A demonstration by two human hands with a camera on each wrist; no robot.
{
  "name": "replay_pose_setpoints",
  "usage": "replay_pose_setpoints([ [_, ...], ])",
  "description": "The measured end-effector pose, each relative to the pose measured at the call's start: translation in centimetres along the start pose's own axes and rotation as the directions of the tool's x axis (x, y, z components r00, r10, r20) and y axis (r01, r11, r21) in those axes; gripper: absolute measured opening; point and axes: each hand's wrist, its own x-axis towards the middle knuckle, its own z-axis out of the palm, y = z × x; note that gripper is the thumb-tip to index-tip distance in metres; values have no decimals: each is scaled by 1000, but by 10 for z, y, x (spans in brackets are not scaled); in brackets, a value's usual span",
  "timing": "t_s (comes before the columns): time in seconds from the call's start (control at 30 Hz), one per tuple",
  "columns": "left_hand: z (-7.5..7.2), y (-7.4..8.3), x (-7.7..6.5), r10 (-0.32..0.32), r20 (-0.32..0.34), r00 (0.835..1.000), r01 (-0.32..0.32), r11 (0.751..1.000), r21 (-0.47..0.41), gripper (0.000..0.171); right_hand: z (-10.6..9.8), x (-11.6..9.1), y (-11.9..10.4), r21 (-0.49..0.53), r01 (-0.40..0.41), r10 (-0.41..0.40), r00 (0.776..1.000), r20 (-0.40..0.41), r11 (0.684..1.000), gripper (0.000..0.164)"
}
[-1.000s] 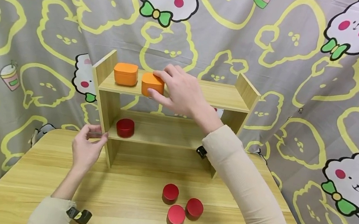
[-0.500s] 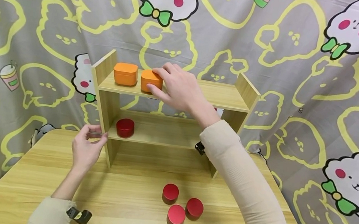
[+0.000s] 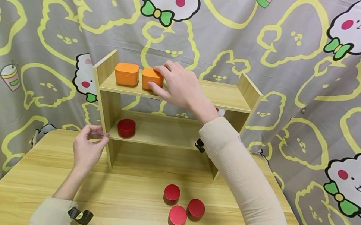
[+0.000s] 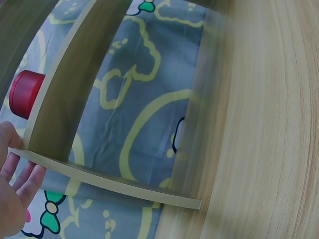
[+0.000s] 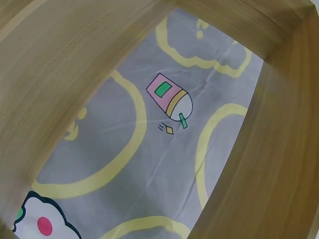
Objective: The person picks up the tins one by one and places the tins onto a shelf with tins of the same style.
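Note:
On the top board of a wooden shelf, my right hand grips an orange rounded box, thumb at its front and fingers over its top. A second orange box sits just to its left, near the side panel. My left hand holds the shelf's left side panel at the height of the middle board; the left wrist view shows the thumb and fingers on either side of the panel edge. On that middle board stands a red round tin. The right wrist view shows neither the hand nor the box.
Three more red tins stand close together on the wooden table, in front of the shelf. A patterned curtain hangs behind and to both sides. Raised side panels bound the top board.
My right hand has pushed the orange box back from the front edge of the top board and slightly left. The left hand keeps its hold on the panel.

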Motion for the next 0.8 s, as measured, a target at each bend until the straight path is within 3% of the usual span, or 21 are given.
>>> replay_pose_setpoints([
  [0.27,1,0,0,-2,-6,1000,2,1000,-8,21,0,-4,3,-17,7,-8,1000,-26,1000,59],
  [0.8,0,0,0,-9,-3,1000,9,1000,-8,22,-16,-47,5,-63,114,-124,973,-193,991,62],
])
